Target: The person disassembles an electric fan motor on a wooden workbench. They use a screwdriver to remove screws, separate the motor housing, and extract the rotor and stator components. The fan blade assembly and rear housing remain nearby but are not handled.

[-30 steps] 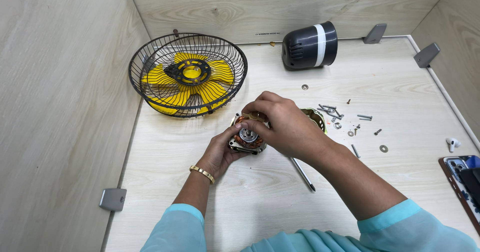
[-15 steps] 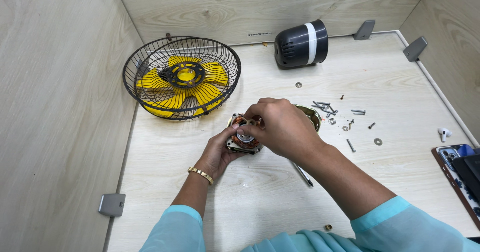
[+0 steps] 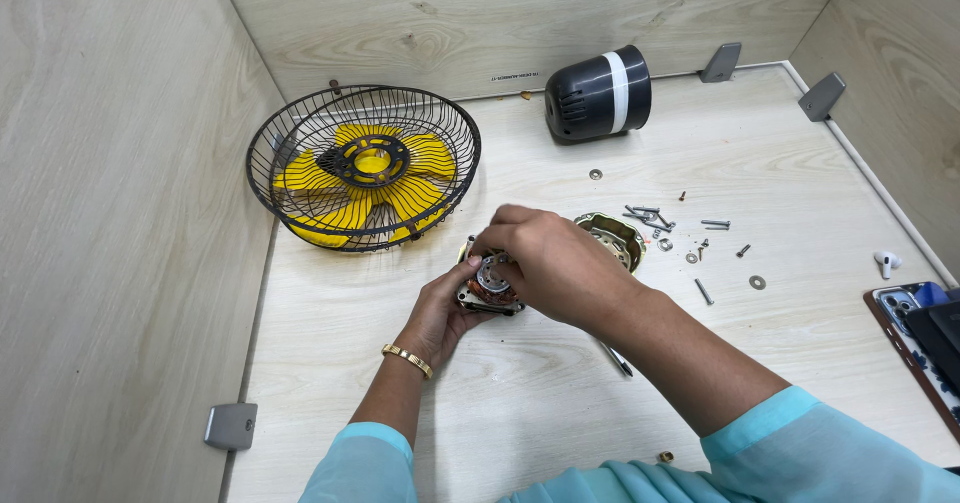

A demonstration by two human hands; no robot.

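Small fan motor core (image 3: 490, 283), squarish metal stack with copper-coloured windings and a round silver hub on top, facing up. Sits low over the pale wood bench, near its middle, just beside a brass-coloured round motor cover (image 3: 612, 237) on its right. Partly hidden by the fingers around it.

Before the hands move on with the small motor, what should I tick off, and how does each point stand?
1. Left hand supports the motor core from below: ok.
2. Right hand covers the core's top, fingertips on it: ok; exact grip cannot tell.
3. Core lifted or resting on the table: cannot tell.
4. Metal end cover lies right behind the right hand: ok.
5. Loose screws and washers scattered to the right, apart from the hands: ok.
6. Wire guard with yellow blade and black housing set aside at the back: ok.
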